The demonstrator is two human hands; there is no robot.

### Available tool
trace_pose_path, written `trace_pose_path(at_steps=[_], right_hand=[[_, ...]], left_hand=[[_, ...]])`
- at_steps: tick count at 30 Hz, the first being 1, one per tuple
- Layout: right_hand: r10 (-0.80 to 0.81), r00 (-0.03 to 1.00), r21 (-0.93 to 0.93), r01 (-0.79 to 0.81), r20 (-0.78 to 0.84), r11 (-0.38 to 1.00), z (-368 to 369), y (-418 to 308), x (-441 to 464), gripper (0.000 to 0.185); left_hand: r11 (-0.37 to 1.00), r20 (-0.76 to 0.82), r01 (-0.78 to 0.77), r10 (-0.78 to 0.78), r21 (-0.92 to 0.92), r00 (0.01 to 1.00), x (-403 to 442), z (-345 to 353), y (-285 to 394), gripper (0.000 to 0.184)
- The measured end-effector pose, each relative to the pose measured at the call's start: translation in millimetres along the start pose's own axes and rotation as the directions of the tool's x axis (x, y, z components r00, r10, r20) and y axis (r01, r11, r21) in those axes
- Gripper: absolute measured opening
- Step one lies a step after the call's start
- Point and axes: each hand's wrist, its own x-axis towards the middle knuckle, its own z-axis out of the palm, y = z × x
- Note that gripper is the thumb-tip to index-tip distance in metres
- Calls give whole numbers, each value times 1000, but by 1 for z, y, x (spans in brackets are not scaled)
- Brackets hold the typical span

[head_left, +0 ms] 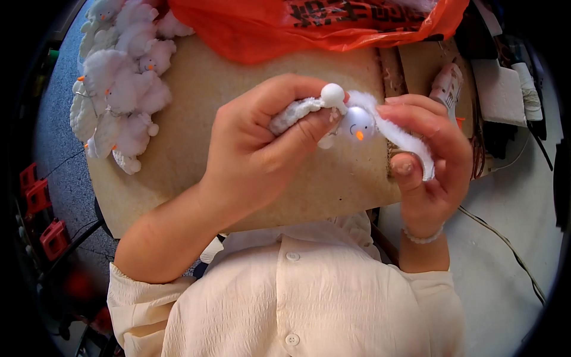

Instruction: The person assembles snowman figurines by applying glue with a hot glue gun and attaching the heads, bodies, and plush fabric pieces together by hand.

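Observation:
A small white snowman figure with an orange nose and a drawn smile is held above the table, between my two hands. My left hand is closed on its white fuzzy body, thumb and fingers pinching beside a white ball. Around the back of the snowman's head runs a white fluffy strip, which extends to the right. My right hand curls round this strip, its fingers against the fluff and its thumb near the lower end.
Several white fluffy snowman figures are piled at the table's left. An orange-red plastic bag lies at the back. A white glue gun, a white block and a thread spool are at the right. The tan table has a rounded left edge.

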Motion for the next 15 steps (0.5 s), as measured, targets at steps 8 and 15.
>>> trace_pose_path(at_steps=[8,15], right_hand=[[-86,996,-266,83,-1,960,4,-7,1,16],[14,998,-163,-23,-56,986,11,-8,-10,29]], left_hand=[[1000,-43,29,-29,-1,999,0,-1,0,16],[998,-48,64,-64,-5,997,-2,-3,2,16]])
